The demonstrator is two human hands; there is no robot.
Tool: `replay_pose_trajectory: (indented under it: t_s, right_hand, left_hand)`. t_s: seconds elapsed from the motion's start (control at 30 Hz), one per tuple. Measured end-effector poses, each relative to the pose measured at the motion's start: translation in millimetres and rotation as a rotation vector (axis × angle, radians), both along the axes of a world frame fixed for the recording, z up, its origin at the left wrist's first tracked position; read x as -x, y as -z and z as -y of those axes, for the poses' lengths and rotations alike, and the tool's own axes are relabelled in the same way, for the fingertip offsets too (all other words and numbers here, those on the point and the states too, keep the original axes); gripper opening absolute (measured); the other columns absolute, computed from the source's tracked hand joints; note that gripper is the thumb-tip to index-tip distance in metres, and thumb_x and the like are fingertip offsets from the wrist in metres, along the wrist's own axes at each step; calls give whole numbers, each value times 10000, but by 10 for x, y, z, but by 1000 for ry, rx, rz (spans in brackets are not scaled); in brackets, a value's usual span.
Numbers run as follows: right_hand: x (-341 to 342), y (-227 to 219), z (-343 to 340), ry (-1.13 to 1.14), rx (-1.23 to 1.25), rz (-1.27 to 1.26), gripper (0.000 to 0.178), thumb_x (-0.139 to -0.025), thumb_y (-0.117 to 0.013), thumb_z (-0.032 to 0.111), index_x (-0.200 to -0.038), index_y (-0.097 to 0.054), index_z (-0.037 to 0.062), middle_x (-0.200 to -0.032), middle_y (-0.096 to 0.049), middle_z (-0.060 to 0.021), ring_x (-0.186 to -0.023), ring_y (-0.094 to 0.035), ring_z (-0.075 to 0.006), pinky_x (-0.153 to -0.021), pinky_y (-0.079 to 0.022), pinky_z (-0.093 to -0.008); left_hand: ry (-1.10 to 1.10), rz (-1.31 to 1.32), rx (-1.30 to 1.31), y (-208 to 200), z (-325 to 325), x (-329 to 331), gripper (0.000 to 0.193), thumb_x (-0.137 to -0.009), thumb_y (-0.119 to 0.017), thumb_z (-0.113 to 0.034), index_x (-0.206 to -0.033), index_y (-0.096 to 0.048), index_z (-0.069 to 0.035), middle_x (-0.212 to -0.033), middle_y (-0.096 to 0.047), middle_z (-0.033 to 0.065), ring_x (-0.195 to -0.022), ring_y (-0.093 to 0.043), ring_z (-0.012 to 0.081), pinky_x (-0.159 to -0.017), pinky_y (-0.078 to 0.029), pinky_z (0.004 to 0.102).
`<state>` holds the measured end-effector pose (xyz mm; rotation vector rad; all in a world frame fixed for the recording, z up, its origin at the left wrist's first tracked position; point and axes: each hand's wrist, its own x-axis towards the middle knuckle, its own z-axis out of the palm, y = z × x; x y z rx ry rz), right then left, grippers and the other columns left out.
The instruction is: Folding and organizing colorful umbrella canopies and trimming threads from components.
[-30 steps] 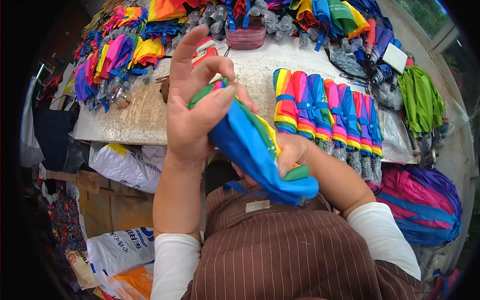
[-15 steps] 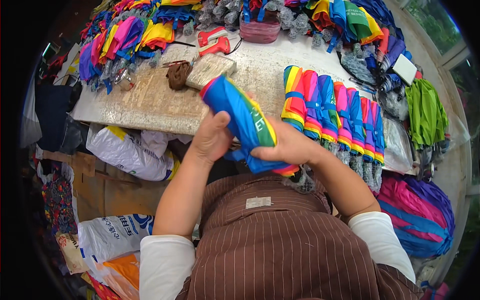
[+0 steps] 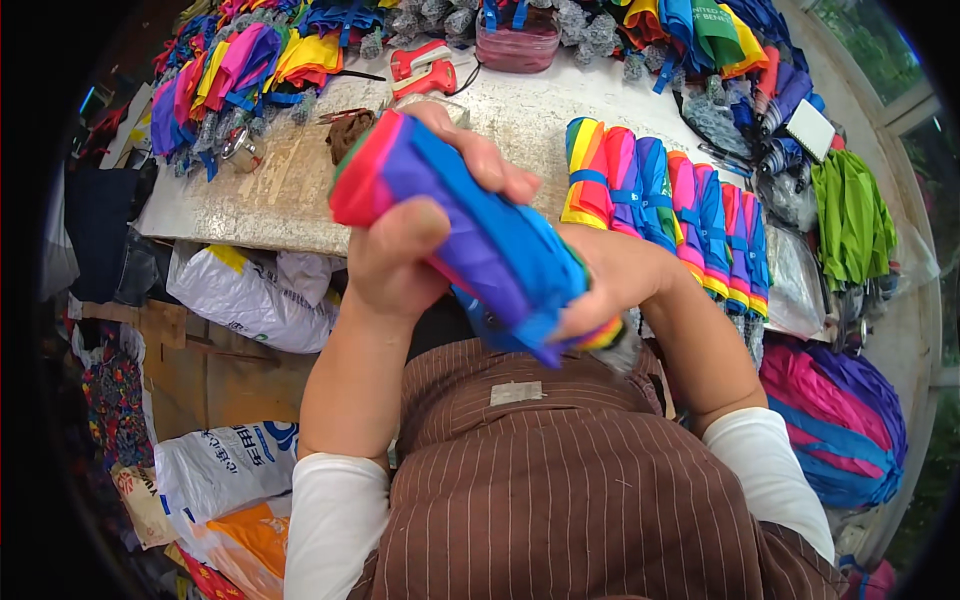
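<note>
- Rainbow-coloured cloth of a folded umbrella (image 3: 470, 240) now lies wrapped tight under both hands, where a second ago the left palm was spread open above it with its fingers straight.
- Left hand (image 3: 410, 250) has clenched round the upper end of the roll, thumb over the purple panel, fingers curled across the red and blue ones.
- Right hand (image 3: 610, 290) grasps the lower end, fingers hidden under the cloth near the handle end, so only its knuckles and wrist show.
- Compared with half a second ago the roll has been lifted closer to the chest and turned, its red tip now pointing up and left; by my reading the canopy is being twisted snug.
- Beyond the hands, the roll sits above the edge of the worn table (image 3: 290, 190), not touching it.
- Just to the right, a row of finished rolled umbrellas (image 3: 670, 210) lies side by side, each strapped.
- Farther back stand a red tool (image 3: 425, 65) and a pink tub (image 3: 517, 42).
</note>
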<state>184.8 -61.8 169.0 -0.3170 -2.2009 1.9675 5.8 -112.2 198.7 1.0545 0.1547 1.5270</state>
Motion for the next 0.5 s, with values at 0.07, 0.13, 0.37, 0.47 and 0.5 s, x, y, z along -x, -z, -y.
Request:
replay_pose_trajectory:
  t_s: [0.07,0.13,0.37,0.47,0.5]
  right_hand:
    - [-44,53,-13,-244,360,-109,665,-652,-822,294,-1150,-530,-36,-1028,-638,-109,-948,-620,-189,-870,-481,-320]
    - [-105,0,-19,-140,246,-49,703,-657,-822,304,-1184,-509,-41,-1048,-632,-118,-971,-614,-196,-890,-472,-324]
    - [-357,-242,86,674,165,-187,501,-833,-649,178,-1262,-489,-24,-1156,-545,-73,-985,-529,-121,-862,-444,-274]
    - [-289,-369,209,629,434,-6,261,-891,-599,228,-1037,-619,12,-752,-591,9,-527,-475,-28,-453,-365,-160]
    - [-183,-469,322,647,376,137,256,-903,-595,276,-1021,-634,52,-659,-571,41,-465,-446,-12,-393,-331,-155]
  left_hand:
    - [65,-24,-69,-29,-9,-8,390,-807,-640,-217,-1103,-407,-119,-876,-502,37,-820,-533,194,-872,-413,418]
    - [94,-70,-93,-91,-33,2,373,-802,-644,-209,-1083,-416,-115,-867,-492,39,-818,-527,189,-889,-412,417]
    - [-279,-57,-30,-162,-123,291,335,-797,-629,-42,-1082,-459,-89,-881,-552,68,-828,-566,201,-871,-432,423]
    - [-396,-75,-68,-236,-72,120,325,-810,-627,-27,-1081,-454,-78,-902,-564,72,-850,-569,204,-887,-429,423]
    - [-476,-71,-59,-241,-76,82,317,-820,-622,-29,-1082,-451,-75,-908,-568,73,-856,-570,204,-894,-427,421]
